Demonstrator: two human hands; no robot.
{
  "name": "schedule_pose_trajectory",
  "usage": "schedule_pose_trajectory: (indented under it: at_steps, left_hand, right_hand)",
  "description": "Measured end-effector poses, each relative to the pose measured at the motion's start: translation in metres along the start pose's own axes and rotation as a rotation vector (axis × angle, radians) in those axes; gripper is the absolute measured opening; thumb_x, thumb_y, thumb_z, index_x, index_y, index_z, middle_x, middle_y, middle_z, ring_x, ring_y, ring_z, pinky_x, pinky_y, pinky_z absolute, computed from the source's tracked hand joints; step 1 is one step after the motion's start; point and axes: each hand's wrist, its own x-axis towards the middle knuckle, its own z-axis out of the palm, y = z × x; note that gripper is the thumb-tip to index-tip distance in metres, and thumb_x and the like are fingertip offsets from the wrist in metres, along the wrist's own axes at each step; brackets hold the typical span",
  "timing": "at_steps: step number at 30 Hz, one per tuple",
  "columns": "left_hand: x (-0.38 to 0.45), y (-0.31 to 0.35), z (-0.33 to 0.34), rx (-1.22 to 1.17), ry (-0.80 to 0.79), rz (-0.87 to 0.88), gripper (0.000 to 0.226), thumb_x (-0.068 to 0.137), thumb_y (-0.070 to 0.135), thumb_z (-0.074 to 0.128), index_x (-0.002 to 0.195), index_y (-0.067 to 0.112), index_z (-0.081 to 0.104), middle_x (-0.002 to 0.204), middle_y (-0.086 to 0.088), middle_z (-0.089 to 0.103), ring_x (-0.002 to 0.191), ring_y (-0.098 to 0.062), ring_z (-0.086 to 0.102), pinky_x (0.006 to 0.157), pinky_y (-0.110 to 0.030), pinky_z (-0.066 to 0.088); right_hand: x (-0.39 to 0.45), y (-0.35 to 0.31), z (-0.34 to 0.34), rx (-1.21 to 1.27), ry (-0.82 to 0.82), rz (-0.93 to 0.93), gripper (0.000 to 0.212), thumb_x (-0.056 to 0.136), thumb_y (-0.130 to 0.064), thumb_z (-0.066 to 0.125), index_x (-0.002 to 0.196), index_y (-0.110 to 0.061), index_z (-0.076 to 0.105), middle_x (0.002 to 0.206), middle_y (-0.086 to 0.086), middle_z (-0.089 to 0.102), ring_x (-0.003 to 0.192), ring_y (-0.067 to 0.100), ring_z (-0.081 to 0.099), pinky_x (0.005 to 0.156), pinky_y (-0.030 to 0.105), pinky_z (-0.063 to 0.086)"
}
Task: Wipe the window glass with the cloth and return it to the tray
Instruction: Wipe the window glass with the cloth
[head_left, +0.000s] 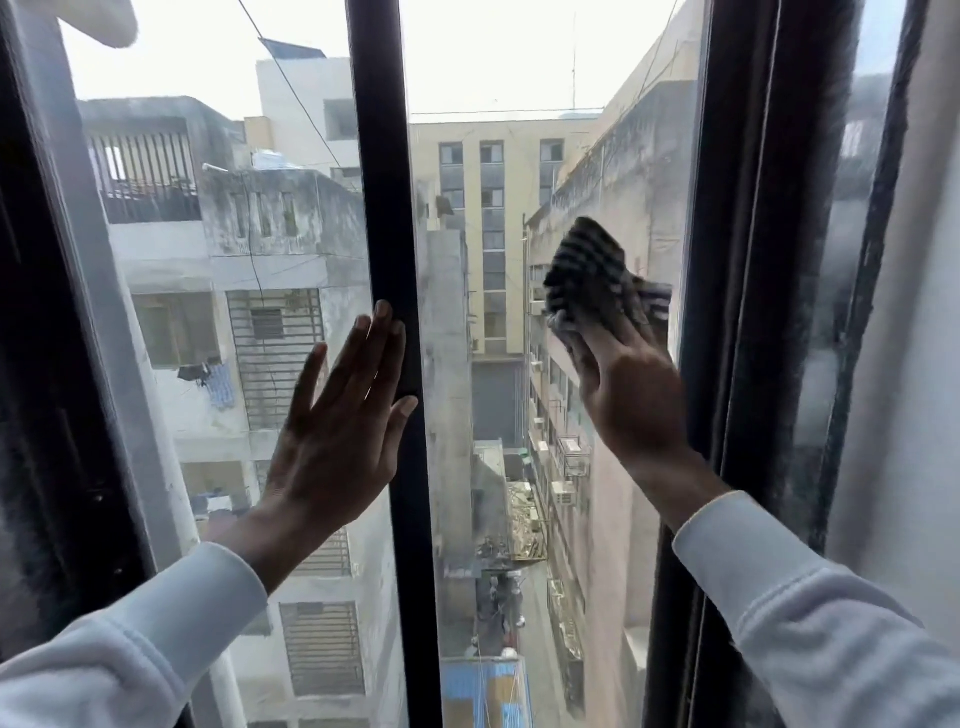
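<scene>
The right hand (631, 384) pins the striped cloth (592, 275) flat against the window glass (519, 467); unwiped pane lies mostly below that grip. The left hand (337, 431) rests spread and empty on the frame (384, 208).

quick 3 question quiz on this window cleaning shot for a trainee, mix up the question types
1. True or false: the cloth is pressed on the right-hand pane.
2. Which hand holds the cloth? A) left B) right C) both
3. Fill in: the left hand lies open and flat, fingers overlapping the dark centre ____.

Key
1. True.
2. B: the right hand grips it.
3. Frame bar.
</scene>
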Motion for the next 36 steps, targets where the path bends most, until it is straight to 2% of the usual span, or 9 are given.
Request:
schedule_pose_trajectory:
  at_steps: [3,6,9,12,15,21,27,33,36]
  left_hand:
    - [0.001,0.000,0.002,-0.003,0.020,0.001,0.071,0.117,0.040,0.032,0.178,0.010,0.013,0.189,-0.006,0.006,0.175,-0.020,0.016,0.140,-0.054,0.021]
    - [0.001,0.002,0.000,0.002,0.018,0.010,0.070,0.117,0.038,0.033,0.178,0.008,0.016,0.188,-0.009,0.009,0.174,-0.022,0.019,0.139,-0.054,0.025]
    - [0.000,0.001,-0.002,0.036,0.035,0.029,0.070,0.117,0.037,0.038,0.177,0.006,0.018,0.188,-0.011,0.012,0.174,-0.024,0.019,0.138,-0.054,0.027]
    - [0.000,-0.007,0.000,0.053,0.060,0.054,0.070,0.118,0.039,0.039,0.177,0.008,0.020,0.188,-0.010,0.014,0.173,-0.024,0.021,0.139,-0.052,0.023]
    - [-0.001,-0.011,0.002,0.074,0.074,0.065,0.069,0.119,0.042,0.035,0.178,0.009,0.019,0.188,-0.008,0.013,0.173,-0.024,0.022,0.139,-0.052,0.023]
    - [-0.002,-0.003,0.000,0.121,0.094,0.037,0.070,0.118,0.040,0.037,0.178,0.010,0.018,0.187,-0.008,0.016,0.172,-0.020,0.022,0.131,-0.049,0.021]
    - [-0.002,-0.005,0.002,0.104,0.122,0.020,0.067,0.118,0.039,0.039,0.177,0.012,0.024,0.186,-0.006,0.020,0.170,-0.018,0.029,0.128,-0.048,0.022]
    - [-0.003,-0.002,0.006,0.078,0.118,0.028,0.068,0.117,0.035,0.042,0.177,0.010,0.023,0.186,-0.007,0.018,0.170,-0.018,0.029,0.127,-0.048,0.022]
    - [-0.003,-0.005,0.007,0.079,0.155,0.036,0.066,0.117,0.034,0.044,0.175,0.008,0.028,0.185,-0.009,0.025,0.168,-0.020,0.034,0.125,-0.048,0.025]
  right_hand:
    - [-0.064,-0.023,0.002,0.037,-0.036,0.197,0.041,0.109,-0.021,0.062,0.150,-0.019,0.062,0.164,0.005,0.054,0.158,0.037,0.042,0.128,0.049,0.040]
    - [-0.105,-0.057,0.012,-0.015,-0.211,-0.172,0.057,0.099,-0.006,0.072,0.153,-0.020,0.061,0.166,0.002,0.051,0.160,0.037,0.037,0.121,0.054,0.048]
    - [-0.027,-0.051,0.015,-0.046,-0.155,-0.408,0.050,0.105,-0.013,0.066,0.154,-0.021,0.059,0.165,0.002,0.052,0.160,0.030,0.038,0.127,0.050,0.041]
    - [0.015,-0.038,0.010,0.014,-0.002,-0.091,0.041,0.112,-0.028,0.058,0.153,-0.024,0.060,0.166,0.001,0.050,0.161,0.027,0.038,0.128,0.047,0.040]
    - [-0.051,-0.061,0.016,0.073,0.009,0.216,0.044,0.106,-0.017,0.069,0.150,-0.021,0.064,0.165,0.003,0.052,0.158,0.031,0.043,0.126,0.051,0.043]
    - [-0.041,-0.074,0.020,-0.027,-0.144,-0.279,0.061,0.099,-0.001,0.070,0.156,-0.022,0.057,0.166,0.002,0.050,0.160,0.032,0.037,0.128,0.052,0.041]
    - [-0.043,-0.052,0.006,0.030,0.006,0.280,0.042,0.107,-0.014,0.065,0.149,-0.018,0.064,0.162,0.009,0.055,0.153,0.038,0.049,0.125,0.051,0.044]
    - [0.002,-0.051,0.012,-0.097,-0.167,-0.425,0.048,0.106,-0.014,0.063,0.153,-0.024,0.059,0.163,0.002,0.054,0.156,0.032,0.045,0.128,0.049,0.040]
    - [0.048,-0.035,0.001,-0.107,-0.009,-0.141,0.034,0.110,-0.027,0.061,0.143,-0.027,0.066,0.157,0.002,0.062,0.149,0.029,0.054,0.118,0.045,0.052]
